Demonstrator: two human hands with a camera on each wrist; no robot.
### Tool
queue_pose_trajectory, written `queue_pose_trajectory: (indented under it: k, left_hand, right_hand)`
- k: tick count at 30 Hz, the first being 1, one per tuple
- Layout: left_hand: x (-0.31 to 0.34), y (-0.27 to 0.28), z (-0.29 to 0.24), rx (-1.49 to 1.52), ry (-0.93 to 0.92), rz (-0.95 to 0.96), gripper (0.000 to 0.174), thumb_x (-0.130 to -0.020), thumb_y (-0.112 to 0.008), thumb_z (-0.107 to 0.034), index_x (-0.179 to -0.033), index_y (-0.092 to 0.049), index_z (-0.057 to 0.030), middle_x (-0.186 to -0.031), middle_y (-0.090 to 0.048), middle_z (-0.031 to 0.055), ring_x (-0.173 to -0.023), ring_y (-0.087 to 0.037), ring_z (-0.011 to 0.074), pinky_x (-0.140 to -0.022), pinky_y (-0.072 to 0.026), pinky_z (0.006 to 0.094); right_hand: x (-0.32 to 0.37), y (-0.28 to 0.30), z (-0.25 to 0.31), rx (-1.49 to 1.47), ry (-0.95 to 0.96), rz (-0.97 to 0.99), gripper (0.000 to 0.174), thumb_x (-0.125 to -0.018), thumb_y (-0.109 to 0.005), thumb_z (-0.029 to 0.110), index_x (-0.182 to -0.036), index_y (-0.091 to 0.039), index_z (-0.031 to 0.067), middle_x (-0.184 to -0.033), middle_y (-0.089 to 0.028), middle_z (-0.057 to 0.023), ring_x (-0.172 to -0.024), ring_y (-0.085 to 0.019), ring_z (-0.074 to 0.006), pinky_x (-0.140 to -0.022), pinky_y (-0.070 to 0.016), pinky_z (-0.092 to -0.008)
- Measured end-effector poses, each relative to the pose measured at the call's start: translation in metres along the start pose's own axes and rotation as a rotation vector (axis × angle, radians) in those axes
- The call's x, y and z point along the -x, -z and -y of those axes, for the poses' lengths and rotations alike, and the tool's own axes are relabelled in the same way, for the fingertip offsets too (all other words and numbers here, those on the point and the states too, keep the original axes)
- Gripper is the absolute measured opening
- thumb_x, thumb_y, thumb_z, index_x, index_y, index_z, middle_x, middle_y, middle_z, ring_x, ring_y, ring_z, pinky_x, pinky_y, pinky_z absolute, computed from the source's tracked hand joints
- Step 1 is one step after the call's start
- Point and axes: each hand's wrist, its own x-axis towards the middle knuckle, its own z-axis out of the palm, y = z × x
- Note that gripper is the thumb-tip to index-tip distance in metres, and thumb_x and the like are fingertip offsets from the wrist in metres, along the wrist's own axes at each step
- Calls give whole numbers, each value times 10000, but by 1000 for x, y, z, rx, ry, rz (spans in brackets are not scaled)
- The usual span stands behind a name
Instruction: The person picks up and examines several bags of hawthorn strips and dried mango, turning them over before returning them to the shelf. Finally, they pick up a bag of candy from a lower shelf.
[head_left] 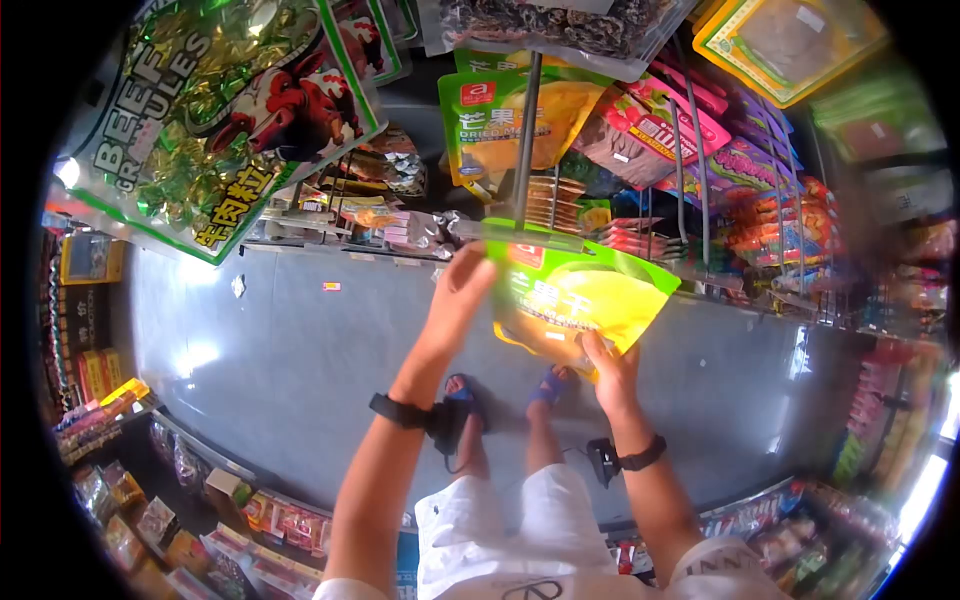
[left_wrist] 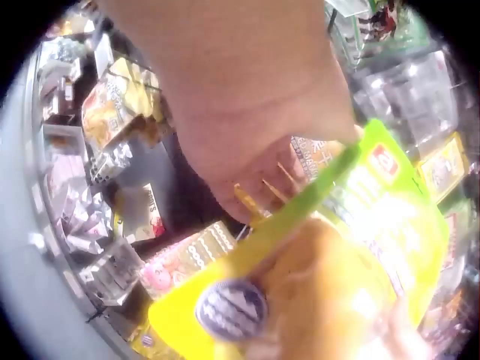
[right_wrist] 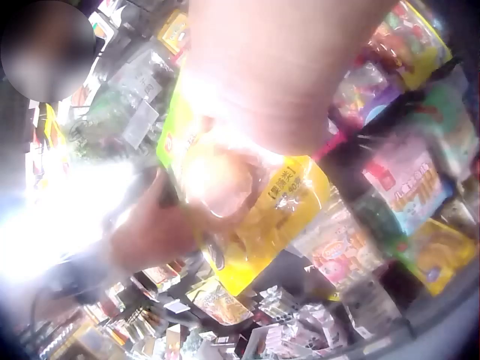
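A green and yellow bag of dried mango is held out in front of the body at the rack, tilted down to the right. My left hand grips its upper left corner; in the left wrist view the fingers reach behind the bag's top edge, partly hidden by it. At the lower right corner my right hand pinches the bag, thumb on the front and the other fingers hidden behind. Glare whitens much of this hand in the right wrist view. Another dried mango bag hangs just above on the rack.
Metal display hooks stick out over the held bag. A large beef granules bag hangs at upper left, pink snack bags to the right. Grey floor lies below, with low shelves of packets behind.
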Motion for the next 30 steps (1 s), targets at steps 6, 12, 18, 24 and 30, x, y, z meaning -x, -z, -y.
queue_pose_trajectory:
  k: [6, 12, 18, 24, 30]
  left_hand:
    - [15, -9, -11, 29, -145, -59, 309, -862, -655, 16, -1165, -595, 13, -1075, -661, 44, -968, -605, 106, -872, -479, 261]
    - [13, 7, -26, -76, -183, -89, 280, -887, -670, -35, -1151, -585, 6, -1075, -660, 38, -968, -596, 97, -875, -465, 252]
    - [2, 7, -37, -73, -218, -113, 289, -888, -680, -62, -1152, -585, 7, -1049, -666, 40, -930, -606, 89, -840, -486, 245]
    - [-8, 11, -41, -129, -220, -101, 275, -890, -687, -84, -1134, -593, 1, -1025, -668, 31, -916, -601, 79, -825, -481, 239]
    - [-11, 13, -39, -171, -218, -103, 263, -903, -672, -91, -1132, -583, 4, -1036, -657, 31, -933, -584, 80, -838, -462, 236]
  right_hand:
    - [-20, -21, 4, 167, 67, 96, 253, -875, -696, 133, -1085, -648, 1, -982, -677, -36, -884, -602, -103, -785, -475, -255]
    - [-38, -48, 17, -86, 199, 153, 315, -917, -628, 52, -1213, -539, -11, -1181, -595, -67, -1050, -562, -127, -919, -455, -291]
    - [-53, -69, 32, -66, 303, 57, 235, -942, -615, 83, -1158, -579, -3, -1090, -621, -35, -995, -571, -103, -870, -463, -255]
    - [-65, -77, 30, -63, 280, 31, 200, -948, -615, 101, -1119, -601, -1, -1057, -629, -26, -958, -573, -88, -841, -466, -241]
    - [-67, -76, 26, -54, 266, 1, 208, -949, -622, 128, -1113, -607, 1, -1040, -634, -27, -954, -572, -88, -847, -458, -246]
